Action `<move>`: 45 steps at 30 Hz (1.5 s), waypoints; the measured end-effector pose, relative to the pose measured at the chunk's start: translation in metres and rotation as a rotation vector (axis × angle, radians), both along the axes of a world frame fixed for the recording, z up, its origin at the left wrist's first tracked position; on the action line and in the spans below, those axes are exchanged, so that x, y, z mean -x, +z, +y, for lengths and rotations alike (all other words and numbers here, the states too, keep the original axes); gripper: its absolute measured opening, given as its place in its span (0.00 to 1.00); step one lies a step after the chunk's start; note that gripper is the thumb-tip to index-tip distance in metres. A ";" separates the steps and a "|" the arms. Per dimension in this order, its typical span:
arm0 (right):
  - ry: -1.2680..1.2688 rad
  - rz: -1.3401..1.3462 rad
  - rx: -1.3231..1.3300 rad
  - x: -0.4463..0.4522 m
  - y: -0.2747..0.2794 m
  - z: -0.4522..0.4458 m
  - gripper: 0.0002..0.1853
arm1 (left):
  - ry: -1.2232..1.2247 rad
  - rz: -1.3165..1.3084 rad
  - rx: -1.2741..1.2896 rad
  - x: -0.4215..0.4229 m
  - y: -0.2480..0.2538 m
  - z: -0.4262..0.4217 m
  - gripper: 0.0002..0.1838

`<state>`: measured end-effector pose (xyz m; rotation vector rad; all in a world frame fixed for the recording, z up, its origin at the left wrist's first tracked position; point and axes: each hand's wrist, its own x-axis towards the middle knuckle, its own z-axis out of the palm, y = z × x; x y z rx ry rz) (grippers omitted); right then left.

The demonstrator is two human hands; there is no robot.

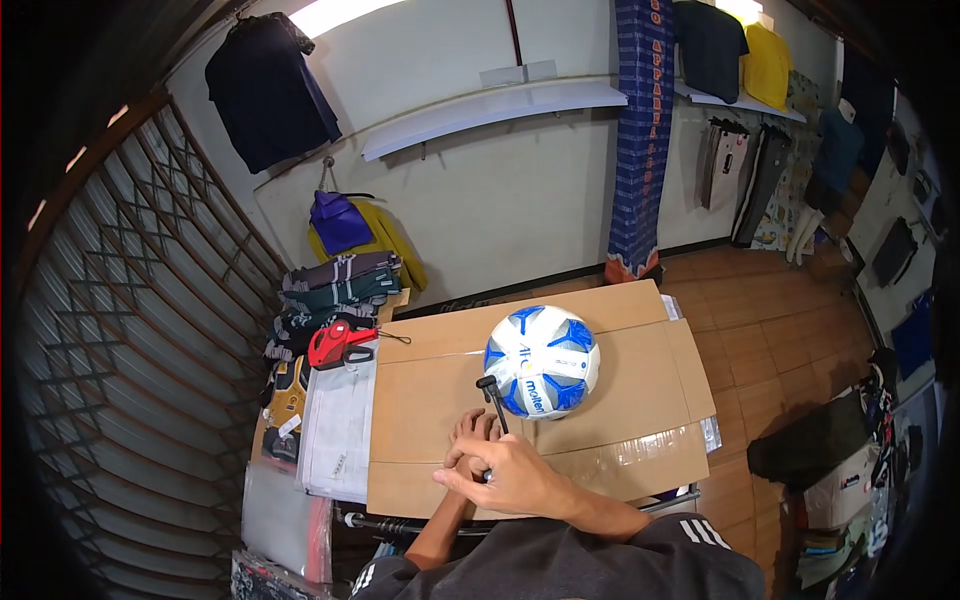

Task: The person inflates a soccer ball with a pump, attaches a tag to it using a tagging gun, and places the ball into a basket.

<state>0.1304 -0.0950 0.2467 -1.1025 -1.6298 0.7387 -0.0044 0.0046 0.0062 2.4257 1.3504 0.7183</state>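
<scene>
A white, blue and grey football [541,362] marked "molten" rests on the flattened cardboard [430,390] covering the table. My right hand [515,478] is closed around a slim black hand pump [497,405]. Its short T-shaped end points up and away from me, close to the ball's left side in this view. My left hand [474,428] is just beyond and partly under the right one, fingers curled. Whatever lies between its fingers is hidden by my right hand.
Left of the cardboard lie a red and black tape dispenser [340,344], white plastic packets [338,430] and folded clothes [340,285]. A blue printed pillar [640,140] stands behind the table. Dark clothing and a box [838,500] are at right.
</scene>
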 end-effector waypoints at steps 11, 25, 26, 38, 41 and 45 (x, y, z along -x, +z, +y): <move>-0.025 0.017 0.082 -0.001 -0.080 0.037 0.13 | -0.023 -0.173 -0.054 0.000 -0.023 0.004 0.23; -0.006 0.008 0.119 0.000 -0.079 0.032 0.16 | -0.032 -0.241 0.031 0.005 -0.024 0.004 0.22; 0.015 0.005 0.079 -0.003 -0.066 0.027 0.16 | -0.016 -0.194 0.023 0.003 -0.018 0.003 0.22; -0.032 -0.063 0.022 0.001 -0.052 0.024 0.15 | -0.022 -0.204 -0.075 0.001 -0.048 0.011 0.20; -0.052 -0.069 0.091 0.005 -0.076 0.030 0.14 | -0.037 -0.331 -0.067 -0.002 -0.046 0.008 0.19; -0.078 -0.105 0.092 0.012 -0.103 0.036 0.16 | -0.079 -0.783 0.077 -0.012 -0.058 0.005 0.19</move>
